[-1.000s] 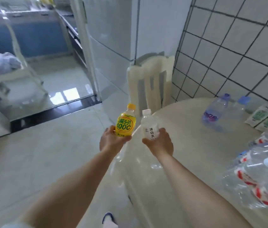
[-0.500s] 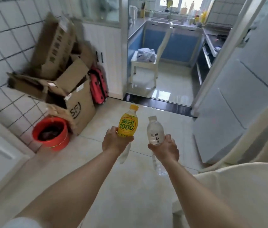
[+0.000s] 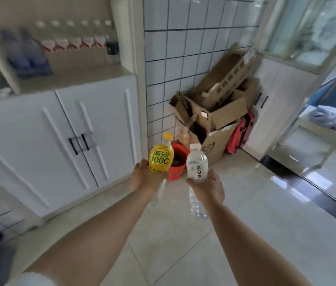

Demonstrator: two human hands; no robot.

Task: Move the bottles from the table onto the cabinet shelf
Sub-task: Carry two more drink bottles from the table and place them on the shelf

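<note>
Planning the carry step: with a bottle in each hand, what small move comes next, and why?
Probably turn left and raise both hands toward the open white cabinet shelf: the left hand grips the yellow-labelled bottle, the right hand the clear water bottle, both well below it.

The scene is brightly lit by daylight from the glazed doorway (image 3: 315,27) at upper right, and pale glare is thrown across the glossy floor tiles (image 3: 282,182). Shadows are kept soft. The shelf bottles (image 3: 70,38) at upper left are smeared by motion blur (labels unreadable). Straight lines are bowed near the edges.
</note>
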